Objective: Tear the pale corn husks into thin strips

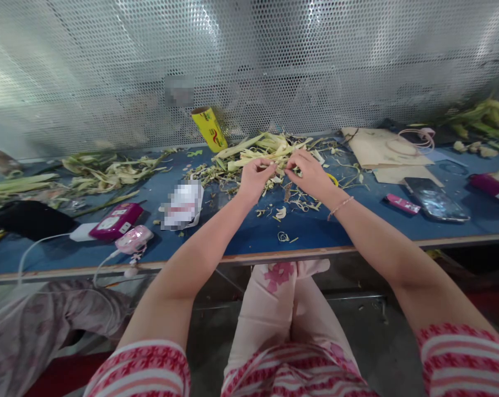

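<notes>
My left hand [255,177] is closed in a pinch above a heap of pale green plant stalks and peelings [255,149]. Facing it, my right hand [309,173] pinches too, with a thin bracelet at its wrist. Their fingertips nearly meet over the heap. Whatever small piece they hold is too small to name. Curled shreds [280,214] lie on the blue tabletop [249,237] just in front of my hands. A yellow ring-shaped thing [332,180] shows partly beside my right hand.
A yellow tube [210,130] leans at a perforated metal screen [274,66]. To the left are a white packet [183,204], purple device [116,221], pink case [134,239] and black pouch [32,219]. Brown paper [367,146], a phone [437,199] and a small pink item [402,204] lie right.
</notes>
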Demonstrator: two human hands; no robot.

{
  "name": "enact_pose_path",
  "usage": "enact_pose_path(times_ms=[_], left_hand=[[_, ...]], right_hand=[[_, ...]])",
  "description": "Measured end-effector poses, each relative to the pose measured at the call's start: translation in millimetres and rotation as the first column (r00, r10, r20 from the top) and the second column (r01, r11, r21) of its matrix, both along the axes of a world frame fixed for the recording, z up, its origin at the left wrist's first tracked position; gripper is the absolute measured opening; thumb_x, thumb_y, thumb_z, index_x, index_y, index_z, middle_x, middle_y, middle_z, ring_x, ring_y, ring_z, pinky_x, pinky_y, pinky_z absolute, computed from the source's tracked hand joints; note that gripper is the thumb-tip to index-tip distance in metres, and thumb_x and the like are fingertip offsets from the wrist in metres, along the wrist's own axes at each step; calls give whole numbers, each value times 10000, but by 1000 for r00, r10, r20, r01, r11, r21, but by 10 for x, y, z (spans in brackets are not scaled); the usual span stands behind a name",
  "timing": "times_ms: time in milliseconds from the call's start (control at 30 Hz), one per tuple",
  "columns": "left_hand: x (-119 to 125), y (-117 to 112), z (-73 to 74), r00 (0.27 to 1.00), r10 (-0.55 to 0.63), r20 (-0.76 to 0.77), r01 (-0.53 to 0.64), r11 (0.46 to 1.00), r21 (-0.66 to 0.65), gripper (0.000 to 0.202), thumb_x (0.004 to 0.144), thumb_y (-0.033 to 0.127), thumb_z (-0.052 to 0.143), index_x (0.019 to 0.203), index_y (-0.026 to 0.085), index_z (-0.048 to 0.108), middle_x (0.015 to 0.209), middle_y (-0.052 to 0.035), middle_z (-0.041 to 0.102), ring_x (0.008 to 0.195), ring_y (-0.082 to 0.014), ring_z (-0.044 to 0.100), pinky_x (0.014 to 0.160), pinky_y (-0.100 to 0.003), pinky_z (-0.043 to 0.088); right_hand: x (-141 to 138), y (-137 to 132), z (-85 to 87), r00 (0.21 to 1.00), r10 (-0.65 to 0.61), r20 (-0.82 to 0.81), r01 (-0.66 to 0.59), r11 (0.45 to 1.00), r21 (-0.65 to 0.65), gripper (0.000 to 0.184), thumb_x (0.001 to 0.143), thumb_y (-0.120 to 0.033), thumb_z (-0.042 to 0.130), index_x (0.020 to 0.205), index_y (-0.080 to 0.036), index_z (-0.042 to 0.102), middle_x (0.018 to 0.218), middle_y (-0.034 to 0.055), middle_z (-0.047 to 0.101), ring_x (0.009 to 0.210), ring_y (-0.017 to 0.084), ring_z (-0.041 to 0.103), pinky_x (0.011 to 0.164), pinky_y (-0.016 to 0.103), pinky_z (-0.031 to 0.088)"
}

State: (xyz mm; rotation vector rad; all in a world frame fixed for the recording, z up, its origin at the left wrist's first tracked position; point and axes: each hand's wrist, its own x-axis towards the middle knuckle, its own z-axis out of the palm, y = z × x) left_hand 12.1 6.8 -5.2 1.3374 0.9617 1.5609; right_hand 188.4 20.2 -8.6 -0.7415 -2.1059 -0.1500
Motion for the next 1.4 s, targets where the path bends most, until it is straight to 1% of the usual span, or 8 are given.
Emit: enact_pose_path(times_ms=[133, 300, 567, 700, 900, 1000, 1100, 1400], left_hand=[[4, -12, 7, 1000, 0, 5, 0, 1000, 29, 114, 725, 109, 724, 675, 165, 638, 629, 22, 630, 575, -69, 553, 597, -222, 448], [6, -47, 48, 996, 26, -80, -23, 999, 37, 127, 685, 111, 751, 664, 169, 640, 618, 31, 625, 558, -69, 527, 559, -214, 414], [-8, -55, 66, 990, 78, -121, -71, 996, 56, 136, 720, 114, 742, 656, 169, 635, 613, 14, 622, 565, -84, 530, 566, -235, 406], [-6, -46, 51, 989, 72, -132, -63, 996, 69, 107, 720, 115, 724, 674, 165, 642, 614, 19, 624, 565, -81, 529, 563, -229, 413], [-14, -3, 5, 982, 55, -179, -32, 991, 126, 80, 712, 104, 706, 684, 160, 655, 688, 2, 664, 585, -80, 535, 569, -230, 420], [-15, 16, -22, 982, 57, -182, -30, 989, 147, 72, 714, 117, 707, 686, 162, 658, 695, -3, 673, 599, -85, 548, 576, -228, 433], [-12, 24, -45, 977, 68, -202, -35, 986, 162, 68, 715, 135, 710, 688, 164, 656, 708, -5, 680, 603, -87, 554, 574, -226, 439], [11, -4, -62, 964, 80, -255, -36, 984, 173, 69, 744, 132, 685, 711, 167, 636, 697, -4, 664, 588, -86, 554, 577, -232, 451]], right_hand=[[9, 80, -69, 999, -26, 30, 27, 999, -42, 190, 911, -189, 562, 765, -239, 450, 826, 48, 564, 864, 217, 584, 842, 420, 529], [-6, 89, -87, 1000, -18, 16, 19, 998, -61, 188, 919, -166, 511, 775, -244, 420, 820, 47, 551, 859, 212, 578, 845, 415, 527], [-23, -45, 8, 997, 20, -68, -22, 999, -27, 151, 905, -100, 499, 867, -246, 501, 1000, 82, 571, 1011, 226, 576, 831, 409, 575], [-56, -49, 0, 983, 28, -184, -48, 993, -104, 101, 907, -139, 532, 869, -232, 528, 978, 65, 604, 965, 205, 600, 777, 365, 566], [-139, 28, -75, 887, 9, -462, -201, 908, -368, 37, 898, -229, 582, 881, -227, 550, 858, 28, 628, 793, 176, 636, 783, 388, 554], [-168, 53, -95, 841, 15, -541, -292, 854, -431, 61, 901, -273, 595, 887, -238, 546, 811, 10, 613, 743, 165, 626, 763, 389, 556], [-181, 63, -104, 824, 9, -566, -319, 834, -451, 96, 897, -311, 611, 891, -240, 547, 803, 6, 599, 732, 156, 606, 728, 367, 549], [-235, 22, -131, 816, -42, -577, -254, 871, -421, 201, 852, -330, 674, 953, -239, 525, 1039, 37, 623, 712, 116, 599, 676, 308, 528]])
